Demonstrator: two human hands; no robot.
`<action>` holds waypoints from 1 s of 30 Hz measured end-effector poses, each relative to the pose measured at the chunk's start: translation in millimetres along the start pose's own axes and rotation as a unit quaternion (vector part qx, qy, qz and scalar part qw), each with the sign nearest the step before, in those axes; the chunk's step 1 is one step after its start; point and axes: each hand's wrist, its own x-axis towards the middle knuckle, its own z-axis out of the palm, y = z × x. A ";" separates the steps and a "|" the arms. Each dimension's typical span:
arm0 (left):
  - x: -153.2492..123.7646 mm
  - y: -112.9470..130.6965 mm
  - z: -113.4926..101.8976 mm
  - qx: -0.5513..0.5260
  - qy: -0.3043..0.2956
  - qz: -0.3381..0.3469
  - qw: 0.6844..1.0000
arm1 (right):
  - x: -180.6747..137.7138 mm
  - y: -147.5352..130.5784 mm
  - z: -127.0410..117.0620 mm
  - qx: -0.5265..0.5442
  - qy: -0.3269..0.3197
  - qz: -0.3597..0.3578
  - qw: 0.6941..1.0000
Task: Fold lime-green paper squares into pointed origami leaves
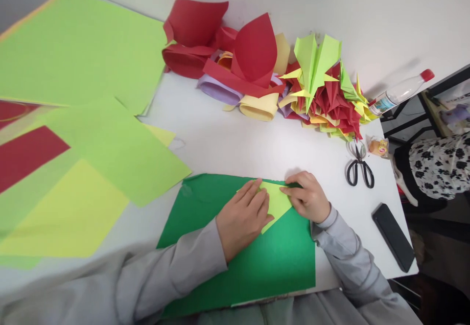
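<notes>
A small yellow-green piece of folded paper lies on a dark green sheet at the table's front edge. It looks like a triangle with one point toward me; part of it is hidden under my left hand. My left hand lies flat across its left side, fingers stretched out. At the paper's upper right corner, my right hand pinches the edge between thumb and fingers.
Large green sheets and yellow paper spread over the left. Rolled red paper and piled folded paper pieces stand along the wall. Scissors, a black phone-like slab and a plastic bottle are on the right.
</notes>
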 end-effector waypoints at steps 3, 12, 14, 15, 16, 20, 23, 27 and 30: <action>-1.6 -4.7 -1.5 -0.019 -0.002 -0.002 1.000 | -2.3 4.2 -1.0 0.015 0.011 0.012 1.000; -2.1 -8.3 -2.5 -0.051 -0.014 -0.015 0.998 | -4.7 6.1 1.1 0.026 0.028 0.034 0.999; -1.8 -7.7 -2.8 -0.046 -0.032 -0.017 0.998 | -3.6 5.4 1.3 0.027 0.031 0.037 0.999; -1.7 -7.5 -2.8 -0.044 -0.040 -0.016 0.998 | -3.2 5.2 1.5 0.029 0.031 0.038 0.998; -1.6 -7.4 -2.8 -0.041 -0.048 -0.014 0.998 | -2.9 5.1 1.8 0.033 0.032 0.041 0.998; -1.7 -6.8 -2.1 -0.034 -0.060 -0.015 0.998 | -3.5 5.8 3.3 0.059 0.050 0.070 0.995; -1.8 -5.3 -2.2 -0.017 -0.071 -0.012 0.997 | -4.6 6.4 3.8 0.065 0.063 0.098 0.991; -1.3 -3.9 -2.8 -0.005 -0.083 -0.009 0.997 | -4.3 5.5 2.3 0.073 0.055 0.119 0.989; -1.7 -4.2 -1.8 -0.004 -0.080 -0.007 0.997 | -2.5 3.6 0.2 0.076 0.027 0.138 0.987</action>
